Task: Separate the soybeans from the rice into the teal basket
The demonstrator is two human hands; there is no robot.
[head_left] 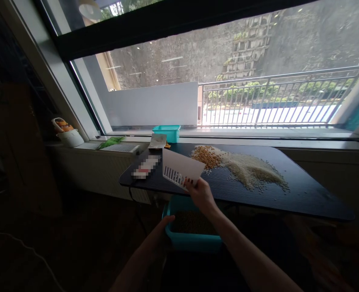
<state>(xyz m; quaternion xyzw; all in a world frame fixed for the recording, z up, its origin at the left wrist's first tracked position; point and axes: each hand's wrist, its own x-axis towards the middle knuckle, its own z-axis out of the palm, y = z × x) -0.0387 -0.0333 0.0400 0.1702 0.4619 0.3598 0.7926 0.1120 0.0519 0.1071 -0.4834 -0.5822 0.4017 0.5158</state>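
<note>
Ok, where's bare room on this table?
Bare: the black tabletop from the rice pile to the right edge, plus a narrow strip between rice and near edge. Crowded: the middle, under rice and yellow kernels; the left, with a pixelated item, a packet and the slotted scoop in the right hand.

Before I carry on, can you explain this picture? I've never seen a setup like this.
There's no machine: these are a person's bare hands, seen from one camera worn on the head, looking forward and down. The right hand holds a white slotted piece, seen against the dark table. The left hand holds a turquoise bin at its rim, below the tabletop; its dim contents look grainy. On the table lie orange-yellow kernels beside a wider spread of pale grains.
</note>
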